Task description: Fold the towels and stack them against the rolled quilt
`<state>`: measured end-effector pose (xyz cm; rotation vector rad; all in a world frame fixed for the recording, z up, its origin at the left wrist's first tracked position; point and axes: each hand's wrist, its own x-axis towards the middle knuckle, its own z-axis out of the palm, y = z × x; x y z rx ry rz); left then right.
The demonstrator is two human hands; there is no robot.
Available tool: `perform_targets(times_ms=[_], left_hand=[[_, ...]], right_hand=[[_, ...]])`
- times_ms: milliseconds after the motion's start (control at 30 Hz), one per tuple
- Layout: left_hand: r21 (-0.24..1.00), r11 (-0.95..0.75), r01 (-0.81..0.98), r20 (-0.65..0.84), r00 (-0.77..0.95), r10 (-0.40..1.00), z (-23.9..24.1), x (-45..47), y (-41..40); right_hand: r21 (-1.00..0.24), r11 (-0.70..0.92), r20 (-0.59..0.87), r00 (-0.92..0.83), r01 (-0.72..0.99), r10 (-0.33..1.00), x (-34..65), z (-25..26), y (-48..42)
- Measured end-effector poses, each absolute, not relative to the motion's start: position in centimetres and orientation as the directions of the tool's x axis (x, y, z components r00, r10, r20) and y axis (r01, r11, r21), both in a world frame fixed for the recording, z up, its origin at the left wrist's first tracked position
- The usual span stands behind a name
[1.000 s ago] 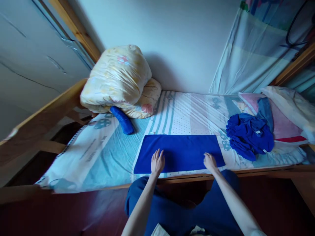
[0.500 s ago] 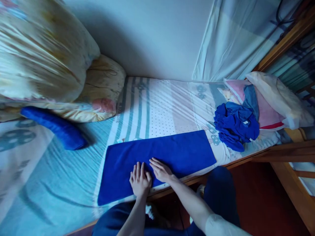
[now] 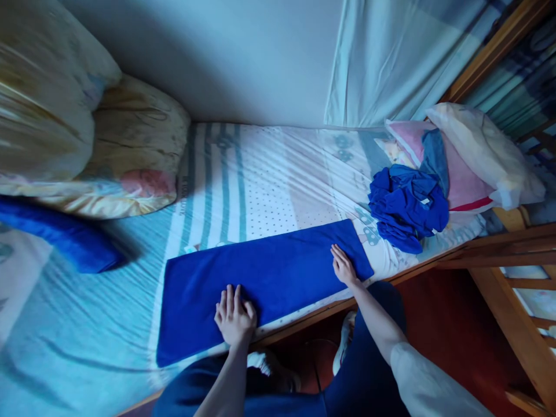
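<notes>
Fingers (image 3: pixel 229 296) of left hand (image 3: pixel 234 315) straight, close together, laid flat on folded blue towel (image 3: pixel 269 272) at its 6 o'clock edge; nothing gripped
Same for right hand (image 3: pixel 343 267): fingers (image 3: pixel 336 253) extended, palm down on towel near its 3 o'clock end; contact only, no grasp
Biggest to smallest:
- bed (image 3: pixel 269 174) with striped and dotted sheet, filling most of frame, far long side against wall
- yellow patterned duvet bundle (image 3: pixel 87 139) at 10 o'clock, heaped on sheet
- pale hanging cloth (image 3: pixel 391 58) at 1 o'clock, against wall
- folded blue towel: long flat strip on sheet at near edge of bed, running 8 o'clock to 3 o'clock, slightly skewed to that edge
- wooden rail (image 3: pixel 499 249) at 3 o'clock
- pink pillow (image 3: pixel 463 185) and white pillow (image 3: pixel 482 150) at 2 o'clock, touching
- crumpled blue cloth pile (image 3: pixel 406 205) at 2 o'clock, against pink pillow, just clear of towel's end
- rolled blue towel (image 3: pixel 61 240) at 9 o'clock, tucked against duvet bundle's lower edge, well apart from flat towel
</notes>
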<state>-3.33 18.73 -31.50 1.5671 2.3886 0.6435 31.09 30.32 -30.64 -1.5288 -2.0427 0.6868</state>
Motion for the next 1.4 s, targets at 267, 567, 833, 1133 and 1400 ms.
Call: perform_targets(times_ms=[267,567,833,1133,1400], left_hand=[[0.486,0.344,0.803,0.065,-0.426,0.903,-31.4,-3.3,18.8],[0.559,0.308,0.77,0.15,-0.459,0.876,-32.0,-3.3,19.2],[0.564,0.301,0.769,0.163,-0.461,0.873,-32.2,-3.3,19.2],[0.562,0.298,0.772,0.161,-0.455,0.876,-32.4,-3.4,19.2],[0.522,0.329,0.787,0.116,-0.447,0.887,-32.0,-3.6,19.1]], right_hand=[[-0.585,0.132,0.109,-0.084,0.801,0.991,37.4,-31.1,32.1],[-0.496,-0.019,0.139,0.101,0.868,0.985,36.7,-30.9,33.9],[-0.403,0.184,0.195,-0.112,0.897,0.974,17.0,-30.8,28.4],[-0.327,0.241,0.109,-0.217,0.914,0.97,11.0,-32.3,24.1],[-0.309,0.241,0.135,-0.208,0.92,0.969,10.7,-32.4,24.4]])
